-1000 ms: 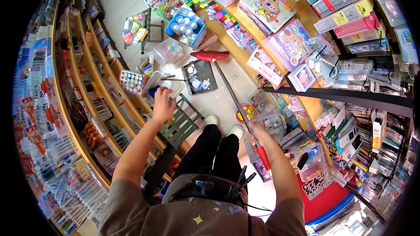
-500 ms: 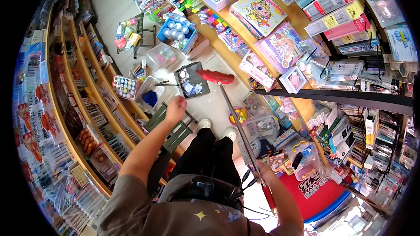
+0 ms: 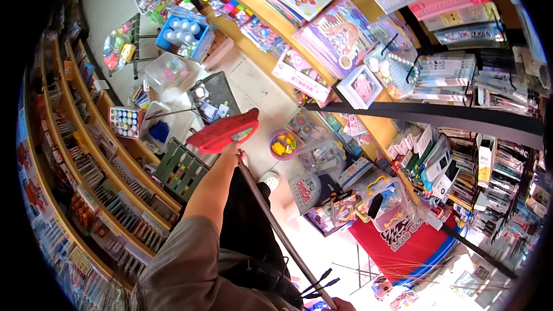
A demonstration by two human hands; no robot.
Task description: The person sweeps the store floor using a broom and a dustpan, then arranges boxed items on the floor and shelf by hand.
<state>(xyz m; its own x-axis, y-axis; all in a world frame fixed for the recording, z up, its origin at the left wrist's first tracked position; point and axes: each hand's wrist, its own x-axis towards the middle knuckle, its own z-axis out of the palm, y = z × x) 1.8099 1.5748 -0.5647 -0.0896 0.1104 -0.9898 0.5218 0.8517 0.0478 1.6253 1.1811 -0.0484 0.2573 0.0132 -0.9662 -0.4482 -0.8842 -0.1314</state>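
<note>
A broom with a red head (image 3: 224, 132) and a long grey metal handle (image 3: 271, 213) slants across my body. The head is raised in front of my legs, with a small coloured label on it. My left hand (image 3: 233, 151) is closed at the neck of the broom, just under the head, and its fingers are partly hidden. At the bottom edge, my right hand (image 3: 341, 304) is wrapped round the lower handle, mostly out of view. Beyond the head, a dark dustpan-like tray (image 3: 230, 89) with small packaged items lies on the floor.
Curved wooden shelves (image 3: 103, 155) of stationery run along the left. A green slatted stool (image 3: 180, 168), a blue box of white bottles (image 3: 199, 52) and a pink bowl (image 3: 286, 145) stand around the floor. To the right are a black beam (image 3: 426, 116) and a red mat (image 3: 391, 253).
The broom head has come up off the floor, closer to me and leftward. My left hand, free before, is now at its neck. My view has shifted right.
</note>
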